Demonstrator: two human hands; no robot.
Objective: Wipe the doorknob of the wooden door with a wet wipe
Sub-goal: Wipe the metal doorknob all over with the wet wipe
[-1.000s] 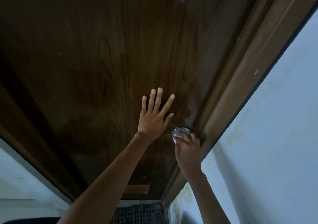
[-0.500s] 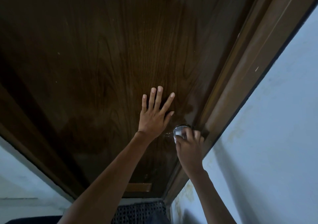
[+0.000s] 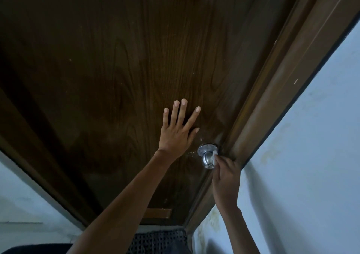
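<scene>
The dark wooden door (image 3: 116, 58) fills most of the frame, its grain running from the bottom centre toward the top. The left hand (image 3: 178, 131) lies flat against it just left of centre, fingers straight and spread, grasping nothing. The silver doorknob (image 3: 208, 159) sits right of centre, close to the door's edge, standing out from a round plate on the wood. The right hand (image 3: 226, 175) comes up from the lower right with its fingers curled. They pinch a wet wipe (image 3: 215, 153), of which only a small white scrap shows, against the right side of the doorknob's neck. The brown door frame (image 3: 282, 78) runs diagonally from the upper right down to the bottom centre, with a pale wall (image 3: 321, 156) beyond it on the right. A dark mat (image 3: 157, 240) with a grid of holes lies on the floor at the bottom edge, below the door.
</scene>
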